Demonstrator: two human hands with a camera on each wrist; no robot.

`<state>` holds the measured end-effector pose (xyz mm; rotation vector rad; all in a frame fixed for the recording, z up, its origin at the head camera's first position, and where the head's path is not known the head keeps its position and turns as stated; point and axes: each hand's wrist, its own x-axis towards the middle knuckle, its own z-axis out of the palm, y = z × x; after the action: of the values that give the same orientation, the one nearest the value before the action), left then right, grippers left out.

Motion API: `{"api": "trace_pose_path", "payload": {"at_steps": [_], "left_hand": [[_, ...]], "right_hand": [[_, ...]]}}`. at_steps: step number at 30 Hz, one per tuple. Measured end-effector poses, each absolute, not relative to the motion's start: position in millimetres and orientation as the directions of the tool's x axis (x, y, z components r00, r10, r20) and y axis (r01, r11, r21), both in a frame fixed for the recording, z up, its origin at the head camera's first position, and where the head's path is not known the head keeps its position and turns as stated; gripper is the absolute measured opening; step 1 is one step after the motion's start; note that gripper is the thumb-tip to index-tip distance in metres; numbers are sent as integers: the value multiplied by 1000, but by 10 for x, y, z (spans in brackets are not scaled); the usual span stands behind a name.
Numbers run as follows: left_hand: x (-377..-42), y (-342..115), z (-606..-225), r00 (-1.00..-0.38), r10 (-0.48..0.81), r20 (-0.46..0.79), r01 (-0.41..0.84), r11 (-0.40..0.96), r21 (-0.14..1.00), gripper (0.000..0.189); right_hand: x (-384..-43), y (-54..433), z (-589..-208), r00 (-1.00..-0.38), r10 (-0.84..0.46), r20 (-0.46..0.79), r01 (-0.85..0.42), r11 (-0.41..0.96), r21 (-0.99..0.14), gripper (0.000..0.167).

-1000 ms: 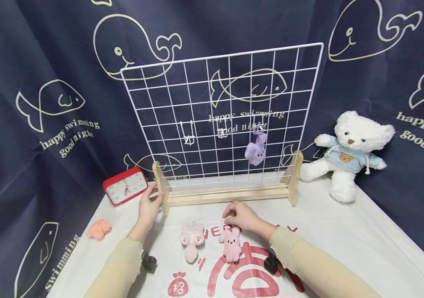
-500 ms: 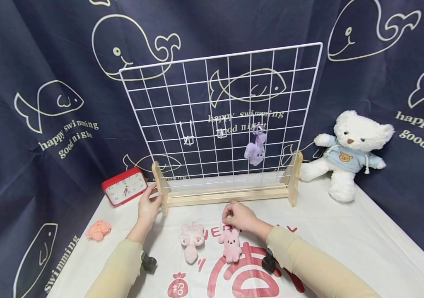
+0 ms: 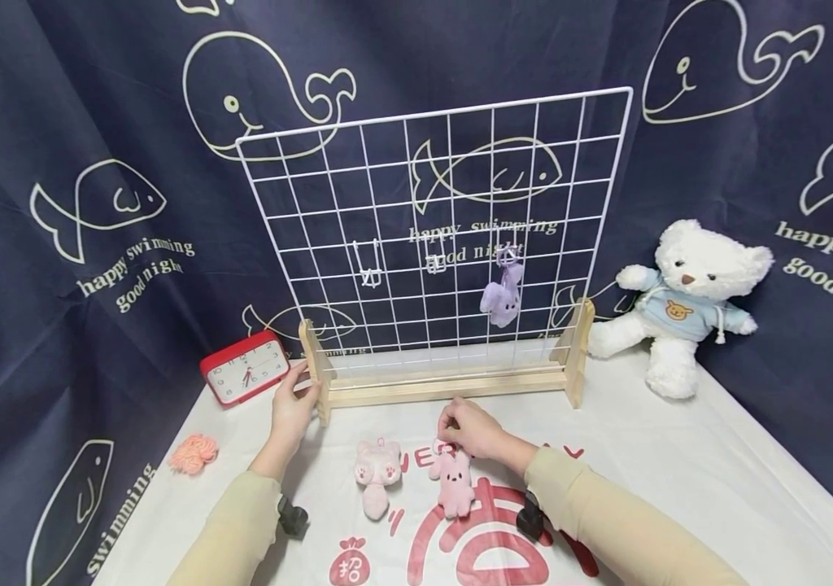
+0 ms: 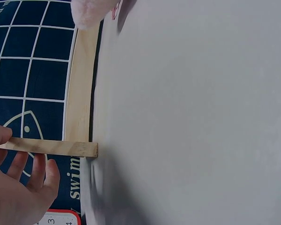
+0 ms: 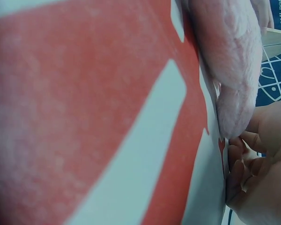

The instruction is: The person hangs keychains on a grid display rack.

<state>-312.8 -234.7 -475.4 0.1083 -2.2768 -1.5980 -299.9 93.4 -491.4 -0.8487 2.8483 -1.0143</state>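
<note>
Left hand: fingers relaxed and nearly straight, resting against the left foot of the wooden stand; in the left wrist view the thumb lies on 1 side of the foot and the fingers on the other, nothing gripped.
Right hand: fingers curled together, pinching at the top of the pink bunny plush; whether it pinches a loop or the ears themselves I cannot tell, the fingers cover that spot.
Pink bunny plush: lies on the white cloth in front of the stand, head toward the grid, just right of the pink cat plush; the 2 are close but apart.
Wire grid: white, upright in the stand's slot; holds 3 small white hooks in 1 row, and a purple plush hangs on the right-hand one. The other 2 hooks carry nothing.
White cloth: red print under the plushes, partly covered by both sleeves, so the characters cannot be read whole.
Teddy bear: white, blue hoodie, sitting right of the stand against the dark backdrop.
Red clock: leaning left of the stand, near the left hand, not touching it.
Orange yarn ball: at the left edge of the cloth, well apart from the hands.
Right wrist view: very close and blurred; only pink fur, red print and fingertips show.
</note>
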Motion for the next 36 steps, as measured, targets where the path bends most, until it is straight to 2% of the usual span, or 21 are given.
{"api": "trace_pose_path", "payload": {"at_steps": [7,14,18,27,36], "left_hand": [[-3113,-2346,-4759,-931,-267,249,145,357,923,51],[-3104,-2339,-4746,-931,-267,250,145,358,922,50],[-3108,-2341,-4741,-932,-264,248,147,351,925,50],[-3100,-2337,-4742,-928,-267,259,156,352,923,48],[-3100,-2341,-4737,-929,-267,256,158,339,927,48]], "right_hand": [[-3007,984,-4936,-854,-501,141,-447,566,-693,13],[-3012,1042,-4921,-842,-510,178,-472,534,-702,13],[-3014,1053,-4906,-850,-494,184,-458,520,-721,7],[-3024,1077,-4890,-871,-454,187,-425,505,-751,8],[-3029,1101,-4828,-880,-425,211,-390,395,-832,6]]}}
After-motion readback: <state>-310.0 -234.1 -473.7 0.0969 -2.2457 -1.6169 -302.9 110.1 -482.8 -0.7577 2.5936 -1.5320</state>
